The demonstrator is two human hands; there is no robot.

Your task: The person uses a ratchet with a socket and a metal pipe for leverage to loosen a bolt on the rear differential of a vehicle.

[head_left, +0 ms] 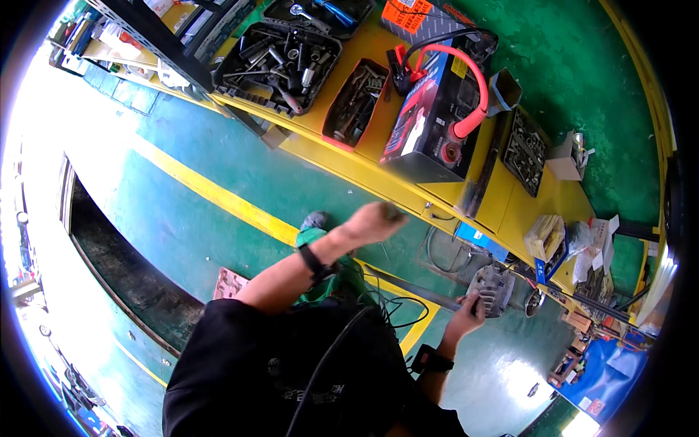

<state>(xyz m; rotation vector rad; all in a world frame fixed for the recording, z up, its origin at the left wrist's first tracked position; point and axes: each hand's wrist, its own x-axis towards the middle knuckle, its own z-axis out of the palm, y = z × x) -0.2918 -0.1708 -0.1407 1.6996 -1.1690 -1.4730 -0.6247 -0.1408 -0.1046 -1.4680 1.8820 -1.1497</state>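
Note:
My left hand (373, 223) is raised in front of the yellow bench, closed in a fist. A small dark patch shows at its fingertips, too unclear to name. Lower and to the right, my right hand (468, 317) has its fingers curled in beside a ribbed grey metal part (492, 290). A long flat grey bar (411, 286) runs from near my legs up to this hand. Whether the fingers hold the bar, the ribbed part or something else cannot be made out.
The yellow bench (320, 153) carries a black socket tool case (251, 91), a red bin of metal parts (342, 138) and a boxed unit with a thick red cable (437, 124). Black cables (397, 309) hang near my legs. At left lies a dark floor pit (124, 269).

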